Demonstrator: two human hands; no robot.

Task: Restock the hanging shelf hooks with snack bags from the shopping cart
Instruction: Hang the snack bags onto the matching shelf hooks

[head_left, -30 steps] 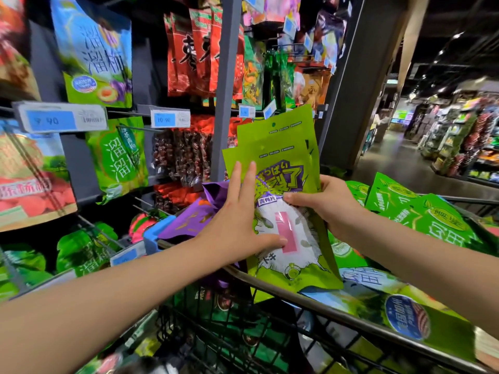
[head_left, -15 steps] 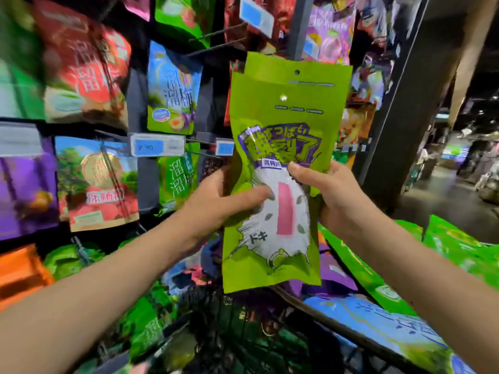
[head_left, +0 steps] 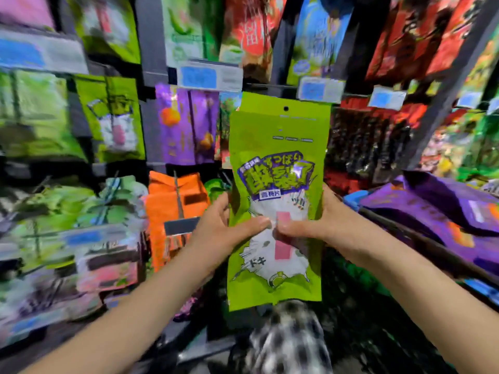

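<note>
I hold a lime-green snack bag upright in front of the hanging shelf, its hang hole at the top centre. My left hand grips its left edge, thumb pressed across the front. From the other side my right hand grips the right edge, its thumb meeting the left one near the bag's middle. A second green bag seems to sit behind the first. The shopping cart lies at the lower right, with purple bags piled in it.
Rows of hanging snack bags fill the shelf ahead: matching green bags at the left, purple bags and an orange bag in the middle, dark red ones at the right. Blue price tags line the rails. The view is motion-blurred.
Both hands lifted the green bag out of the cart and swung it left toward the shelf. The view turned away from the aisle, and my thumbs now meet on the bag's front.
</note>
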